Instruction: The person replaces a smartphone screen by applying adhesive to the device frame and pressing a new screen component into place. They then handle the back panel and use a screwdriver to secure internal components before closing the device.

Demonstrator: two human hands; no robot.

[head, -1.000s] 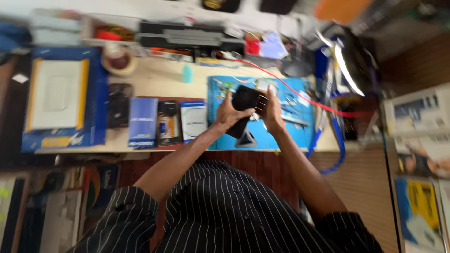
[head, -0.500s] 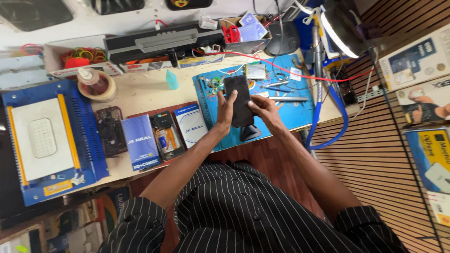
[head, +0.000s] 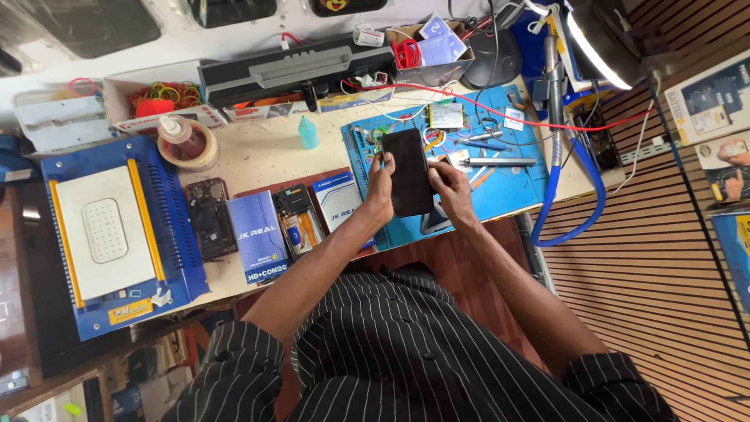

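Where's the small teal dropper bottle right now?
In the head view, the teal dropper bottle stands on the bench left of the blue work mat, right of the tape roll, beyond the left hand.

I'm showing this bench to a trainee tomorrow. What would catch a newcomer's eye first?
First the dark phone, held over the blue mat between the left hand and right hand. Next, the big blue machine with its white plate at the bench's left end. Then the red wire crossing the mat and the bright lamp at top right.
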